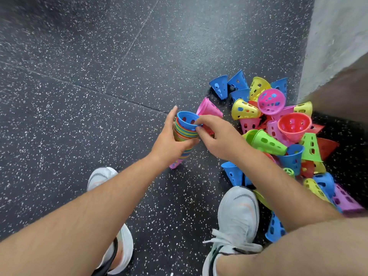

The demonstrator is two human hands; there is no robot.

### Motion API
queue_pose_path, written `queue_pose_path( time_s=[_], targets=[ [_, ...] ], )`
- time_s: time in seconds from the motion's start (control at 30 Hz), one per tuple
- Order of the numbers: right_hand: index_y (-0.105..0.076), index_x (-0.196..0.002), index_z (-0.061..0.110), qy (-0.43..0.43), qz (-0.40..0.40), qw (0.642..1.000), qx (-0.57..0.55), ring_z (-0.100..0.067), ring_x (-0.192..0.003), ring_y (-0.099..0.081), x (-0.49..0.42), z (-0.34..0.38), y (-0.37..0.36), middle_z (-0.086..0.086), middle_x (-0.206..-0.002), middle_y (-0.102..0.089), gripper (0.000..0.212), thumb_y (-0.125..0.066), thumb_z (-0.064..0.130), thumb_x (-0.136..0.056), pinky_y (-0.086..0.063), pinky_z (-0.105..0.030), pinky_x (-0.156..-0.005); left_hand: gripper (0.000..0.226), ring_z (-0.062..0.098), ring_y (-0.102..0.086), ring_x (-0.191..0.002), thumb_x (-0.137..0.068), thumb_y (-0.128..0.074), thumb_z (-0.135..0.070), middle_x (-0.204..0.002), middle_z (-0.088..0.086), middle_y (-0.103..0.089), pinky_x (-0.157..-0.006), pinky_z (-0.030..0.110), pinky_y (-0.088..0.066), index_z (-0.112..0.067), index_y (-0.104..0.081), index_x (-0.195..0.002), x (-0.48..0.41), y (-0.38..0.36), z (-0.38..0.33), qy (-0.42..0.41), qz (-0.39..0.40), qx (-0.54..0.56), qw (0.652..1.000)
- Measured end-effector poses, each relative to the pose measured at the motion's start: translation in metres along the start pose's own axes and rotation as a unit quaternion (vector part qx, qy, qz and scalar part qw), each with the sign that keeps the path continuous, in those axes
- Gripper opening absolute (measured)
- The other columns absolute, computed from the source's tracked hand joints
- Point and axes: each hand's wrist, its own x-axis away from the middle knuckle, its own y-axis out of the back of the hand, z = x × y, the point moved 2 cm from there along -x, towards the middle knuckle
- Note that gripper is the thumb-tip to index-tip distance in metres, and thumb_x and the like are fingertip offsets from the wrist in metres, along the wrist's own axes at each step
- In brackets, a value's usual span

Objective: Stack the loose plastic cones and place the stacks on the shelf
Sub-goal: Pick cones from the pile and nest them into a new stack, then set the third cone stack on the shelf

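Note:
My left hand (170,138) grips a multicoloured stack of nested cones (184,134), held wide end up, with its pink tip pointing down toward the floor. A blue cone (187,119) sits in the top of the stack, and my right hand (216,137) pinches its rim with thumb and fingers. To the right lies a pile of loose perforated cones (278,128) in blue, yellow, pink, red and green. A pink cone (209,108) lies just behind the stack.
The floor (99,76) is dark speckled rubber with seams. My two white shoes (237,218) stand below the hands, the right one touching the pile. A pale wall (334,36) rises at the upper right behind the cones. No shelf is in view.

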Motion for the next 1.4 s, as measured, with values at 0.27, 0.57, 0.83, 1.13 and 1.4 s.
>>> queue_pose_path(
  time_s=[0.27,0.57,0.83,1.13,1.4],
  targets=[
    [-0.057,-0.136,0.023,-0.004,0.053,0.997,0.048,-0.014,-0.128,-0.051,0.01,-0.005,-0.006,0.003,-0.137,-0.058,0.045,-0.067,0.037,-0.094,-0.042,-0.032,-0.106,0.086,-0.017,-0.059,-0.103,-0.079,-0.088,-0.019,-0.128,-0.01,-0.062,-0.094,0.012,-0.045,-0.026,-0.039,-0.149,0.006,0.003,0.008,0.0,0.013,-0.048,0.999],
    [-0.06,-0.133,0.015,0.034,0.02,0.997,0.073,-0.033,-0.121,-0.054,0.004,0.0,-0.003,-0.014,-0.135,-0.055,0.037,-0.064,0.023,-0.096,-0.047,-0.046,-0.101,0.066,0.003,-0.068,-0.086,-0.068,-0.091,-0.014,-0.102,-0.006,-0.071,-0.075,0.022,-0.052,-0.021,-0.055,-0.122,0.009,0.009,0.011,0.033,0.016,-0.105,0.994],
    [-0.053,-0.143,0.012,0.034,-0.171,0.973,0.152,-0.026,-0.102,-0.054,-0.022,0.061,0.15,-0.012,-0.112,-0.053,0.05,-0.062,0.021,-0.095,-0.046,-0.036,-0.096,0.066,0.014,-0.068,-0.11,-0.071,-0.087,-0.027,-0.115,-0.005,-0.071,-0.096,0.035,-0.055,-0.038,-0.059,-0.13,-0.032,-0.003,-0.145,-0.178,0.05,-0.021,0.983],
    [-0.051,-0.14,0.033,0.019,-0.354,0.884,0.306,-0.025,-0.11,-0.056,0.047,0.191,0.386,-0.006,-0.126,-0.048,0.067,-0.073,0.018,-0.079,-0.048,-0.034,-0.095,0.061,0.011,-0.069,-0.074,-0.054,-0.086,-0.052,-0.094,-0.006,-0.072,-0.06,0.025,-0.056,-0.043,-0.054,-0.104,0.023,-0.027,-0.41,-0.351,0.115,0.17,0.914],
    [-0.044,-0.145,0.035,-0.076,-0.512,0.79,0.33,-0.016,-0.11,-0.052,0.159,0.286,0.492,0.001,-0.117,-0.045,0.068,-0.073,0.038,-0.084,-0.046,-0.03,-0.094,0.071,0.011,-0.069,-0.083,-0.047,-0.096,-0.029,-0.104,0.002,-0.072,-0.074,0.025,-0.058,-0.02,-0.062,-0.11,0.108,-0.043,-0.583,-0.448,0.246,0.231,0.828]
  ],
)
